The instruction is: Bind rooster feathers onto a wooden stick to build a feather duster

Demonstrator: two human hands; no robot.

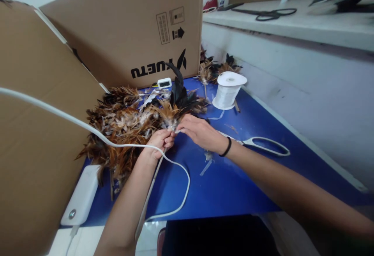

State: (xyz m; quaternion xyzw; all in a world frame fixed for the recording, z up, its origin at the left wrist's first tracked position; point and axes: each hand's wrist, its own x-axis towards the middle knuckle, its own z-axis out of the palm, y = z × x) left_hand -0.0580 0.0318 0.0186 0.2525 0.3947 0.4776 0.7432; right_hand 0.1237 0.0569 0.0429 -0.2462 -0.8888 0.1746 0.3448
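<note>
My left hand is closed around a thin stick just below a bunch of brown and black feathers. Against the white base of that bunch, my right hand pinches white ribbon, which leads back toward a spool standing on the table. The exact fold of ribbon between the fingertips is hidden. Partly under my right wrist lie scissors with pale handles. A large heap of loose brown feathers spreads to the left of my hands.
A cardboard box stands behind the blue table. A white cable loops across my left forearm. A white power bank lies front left, a small white device at the back. Black scissors rest on the ledge.
</note>
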